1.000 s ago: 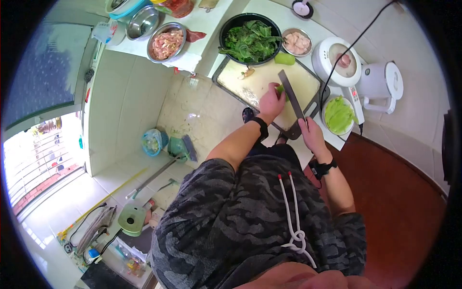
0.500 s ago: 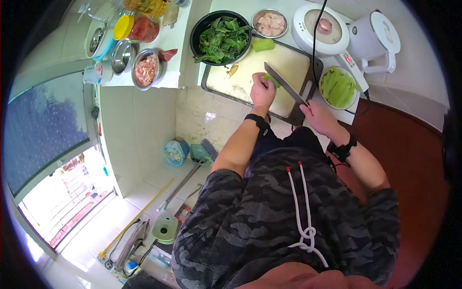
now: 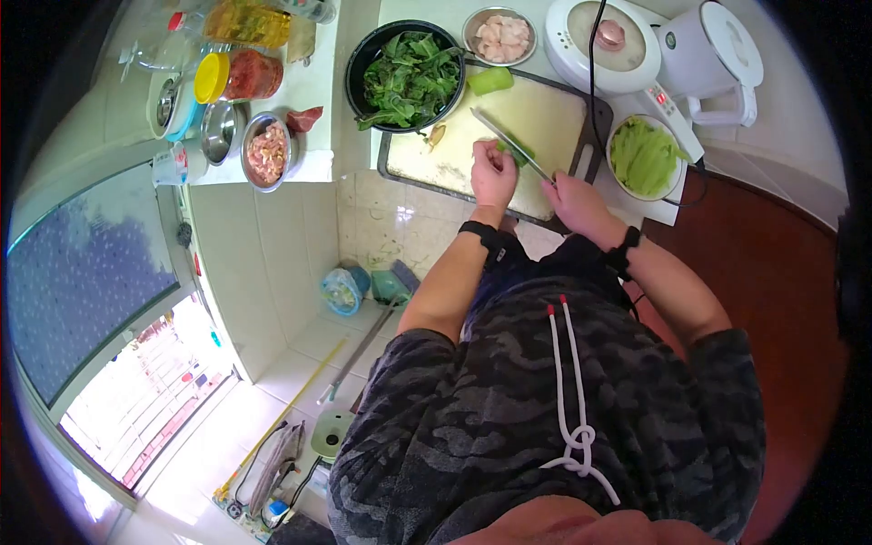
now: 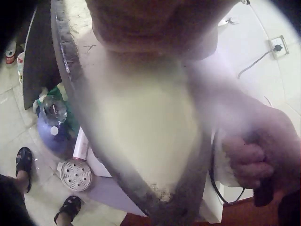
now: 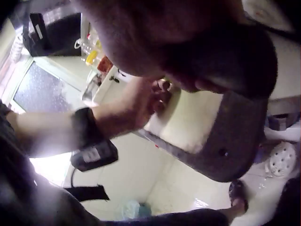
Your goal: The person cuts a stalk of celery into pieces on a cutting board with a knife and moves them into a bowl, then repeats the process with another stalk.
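My left hand [image 3: 493, 173] holds a small green vegetable piece [image 3: 502, 146] on the pale cutting board [image 3: 554, 113], fingers bent over it. In my right hand [image 3: 581, 207] is the handle of a long kitchen knife [image 3: 488, 120]. Its blade slants across the board, right beside the left fingertips and over the green piece. A larger pale green chunk [image 3: 490, 81] lies at the board's far edge, and a small brownish piece [image 3: 437, 135] lies toward its left. In the right wrist view the left hand [image 5: 157, 99] shows bent fingers; the right hand there is dark and blurred.
Beyond the board stand a black pot [image 3: 349, 84] of leafy greens and a metal bowl [image 3: 467, 34] of pale meat. To the right are a bowl [image 3: 647, 197] of light green slices, a white cooker [image 3: 565, 53] and a kettle [image 3: 704, 59]. A black cable [image 3: 592, 91] hangs across the view.
The knife blade has turned from showing its broad side to a narrower, more edge-on look. My right hand has moved closer to the left hand, which keeps its hold. The head view has shifted.
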